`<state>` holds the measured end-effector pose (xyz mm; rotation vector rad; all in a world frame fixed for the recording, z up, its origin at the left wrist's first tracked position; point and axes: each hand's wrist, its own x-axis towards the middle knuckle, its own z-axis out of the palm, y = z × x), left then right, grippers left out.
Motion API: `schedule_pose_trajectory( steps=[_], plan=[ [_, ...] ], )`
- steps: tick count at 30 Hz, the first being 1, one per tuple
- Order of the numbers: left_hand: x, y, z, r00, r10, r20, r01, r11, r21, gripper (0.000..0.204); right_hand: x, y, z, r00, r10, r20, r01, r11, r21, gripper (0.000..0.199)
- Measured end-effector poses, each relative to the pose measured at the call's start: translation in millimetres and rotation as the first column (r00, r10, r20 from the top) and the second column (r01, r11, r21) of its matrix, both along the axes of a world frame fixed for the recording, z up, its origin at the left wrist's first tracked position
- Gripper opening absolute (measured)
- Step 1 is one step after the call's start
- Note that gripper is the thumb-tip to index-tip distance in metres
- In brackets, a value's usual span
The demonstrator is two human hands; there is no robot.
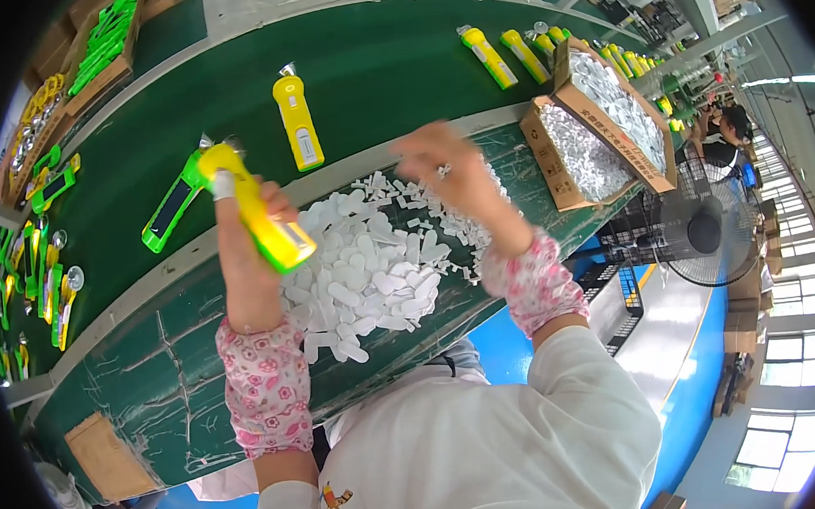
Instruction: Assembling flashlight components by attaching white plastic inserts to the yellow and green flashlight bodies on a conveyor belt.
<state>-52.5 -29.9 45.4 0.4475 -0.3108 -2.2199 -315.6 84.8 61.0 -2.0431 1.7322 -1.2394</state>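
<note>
Far left of left hand: cluster of green-and-yellow devices (58, 285). Just left of it: green device with dark panel (171, 213), on belt. Left hand (241, 229) closed round yellow-green device (253, 200), tilted, green end toward the white ovals. Ahead and right of that hand: yellow device (298, 123), lying. Between and below hands: white ovals (367, 280), heaped. Right hand (454, 175) blurred, fingers part-curled, can't tell if holding anything; small white pieces (467, 227) below it. Right of it: cardboard boxes (597, 123), then fan (703, 234).
</note>
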Motion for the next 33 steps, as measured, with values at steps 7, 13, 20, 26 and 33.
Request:
schedule_pose_trajectory(
  steps=[7, 13, 20, 26, 33],
  plan=[
    [-4, 1, -1, 0.996, 0.082, 0.035, -0.075, 0.985, -0.155, 0.044, -112, -13, -80, 0.917, -0.319, -0.238, 0.385, 0.864, 0.326, 0.024],
    [-20, 21, 7, 0.979, 0.030, 0.199, 0.044, 0.934, -0.354, 0.047, -110, -14, -56, 0.943, -0.223, -0.247, 0.309, 0.861, 0.403, 0.019],
    [-27, 47, 29, 0.969, 0.013, 0.248, 0.129, 0.826, -0.549, 0.041, 53, -14, 47, 0.708, 0.278, 0.649, -0.331, 0.943, -0.043, 0.018],
    [-27, 49, 19, 0.920, 0.186, 0.344, 0.159, 0.626, -0.764, 0.045, 77, -12, 47, 0.796, 0.245, 0.553, -0.216, 0.969, -0.119, 0.018],
    [-26, 58, 22, 0.827, 0.306, 0.472, 0.293, 0.482, -0.826, 0.050, 80, -13, 37, 0.912, 0.200, 0.359, -0.171, 0.979, -0.110, 0.025]
  ],
)
